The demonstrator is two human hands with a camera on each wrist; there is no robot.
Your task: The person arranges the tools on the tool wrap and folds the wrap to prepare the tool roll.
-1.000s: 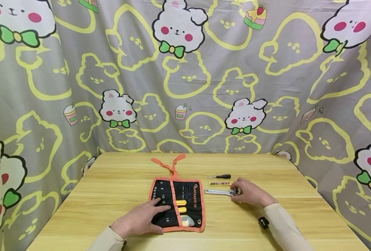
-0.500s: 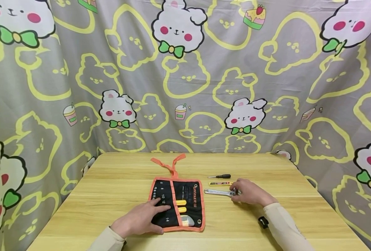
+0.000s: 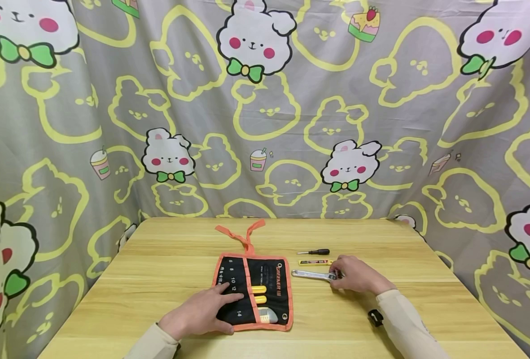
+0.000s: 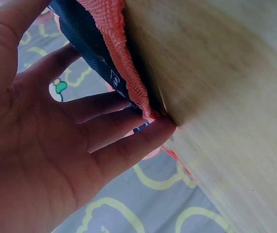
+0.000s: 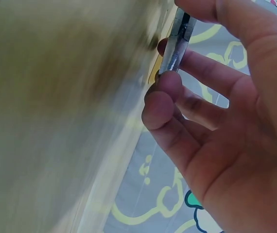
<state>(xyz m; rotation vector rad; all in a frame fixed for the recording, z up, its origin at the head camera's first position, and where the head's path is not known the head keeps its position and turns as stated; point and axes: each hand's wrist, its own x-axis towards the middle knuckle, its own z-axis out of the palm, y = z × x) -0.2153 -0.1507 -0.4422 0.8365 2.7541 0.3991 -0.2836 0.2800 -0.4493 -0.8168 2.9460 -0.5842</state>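
My left hand [image 3: 202, 311] rests with spread fingers on the left part of a black tool pouch [image 3: 271, 271] with orange trim. In the left wrist view its fingers lie along the pouch's orange edge [image 4: 114, 39]. Two yellow handles [image 3: 259, 289] and a grey-and-yellow tool end [image 3: 266, 315] stick out of the pouch's pockets. To the right, my right hand [image 3: 359, 275] pinches a silver adjustable wrench [image 3: 311, 274] at its head, which the fingers partly cover; the handle points left toward the pouch. In the right wrist view, thumb and fingers hold the wrench's metal [image 5: 177, 43].
Beyond the wrench lie a narrow yellow labelled pack [image 3: 314, 263] and a small black-handled screwdriver [image 3: 314, 252]. An orange tie strap [image 3: 247, 239] extends from the pouch's far edge. Patterned grey curtains [image 3: 265, 124] enclose the wooden table [image 3: 157, 249] at the back and sides.
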